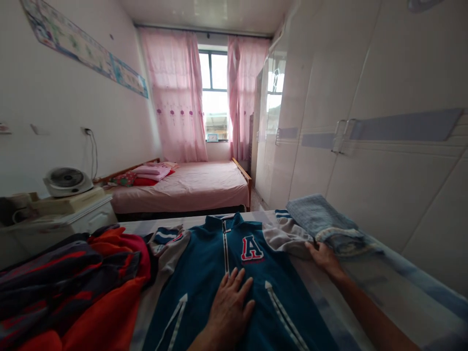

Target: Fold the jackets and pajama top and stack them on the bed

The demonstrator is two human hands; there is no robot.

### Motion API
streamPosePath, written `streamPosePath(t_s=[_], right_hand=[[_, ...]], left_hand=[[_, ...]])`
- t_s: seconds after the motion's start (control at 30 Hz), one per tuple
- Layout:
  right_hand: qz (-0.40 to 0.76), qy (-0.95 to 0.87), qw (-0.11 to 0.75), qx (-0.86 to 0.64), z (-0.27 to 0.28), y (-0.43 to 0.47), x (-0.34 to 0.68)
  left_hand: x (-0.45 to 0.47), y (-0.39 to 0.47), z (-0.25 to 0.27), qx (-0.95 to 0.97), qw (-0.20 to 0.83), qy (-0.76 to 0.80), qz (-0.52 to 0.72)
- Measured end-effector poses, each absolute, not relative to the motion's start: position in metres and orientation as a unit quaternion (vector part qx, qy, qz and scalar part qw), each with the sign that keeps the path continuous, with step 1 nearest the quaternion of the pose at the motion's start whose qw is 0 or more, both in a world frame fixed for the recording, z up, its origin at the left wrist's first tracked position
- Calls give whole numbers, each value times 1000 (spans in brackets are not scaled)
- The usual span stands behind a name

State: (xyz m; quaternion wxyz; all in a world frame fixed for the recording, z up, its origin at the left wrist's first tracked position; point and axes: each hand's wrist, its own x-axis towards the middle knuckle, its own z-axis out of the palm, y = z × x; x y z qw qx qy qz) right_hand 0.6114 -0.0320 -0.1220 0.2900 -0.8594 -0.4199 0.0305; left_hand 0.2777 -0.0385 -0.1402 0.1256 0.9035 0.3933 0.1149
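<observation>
A teal zip-up jacket (204,263) with grey sleeves lies spread front side up, its collar toward the far edge. It bears a letter A patch on the chest and two white-edged pockets. My left hand (232,302) rests flat on the jacket's front, over the lower zip, with its fingers apart. At the jacket's right sleeve (287,236), my right hand (325,258) has its fingers closed on the grey cloth near the bend. That sleeve folds back toward the collar, and its striped cuff touches the folded jeans.
Folded blue jeans (321,214) lie beyond my right hand. Heaped orange and dark clothes (109,273) are at left. Farther off stand a pink-sheeted bed (204,183), a cabinet (95,214) with a fan (68,180), and a white wardrobe (383,170) along the right.
</observation>
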Motion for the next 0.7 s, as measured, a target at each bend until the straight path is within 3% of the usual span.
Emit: streamPosePath(t_s=[0.17, 0.4, 0.57, 0.7], right_hand=[[73, -394, 276, -874, -129, -10, 610], [38, -435, 349, -829, -104, 10, 586], [6, -612, 365, -701, -67, 0, 511], [-9, -847, 215, -487, -72, -42, 446]], left_hand=[[276, -32, -140, 906, 142, 387, 92], [277, -26, -140, 893, 193, 386, 130], [276, -17, -142, 746, 382, 432, 334], [269, -5, -142, 478, 553, 433, 528]])
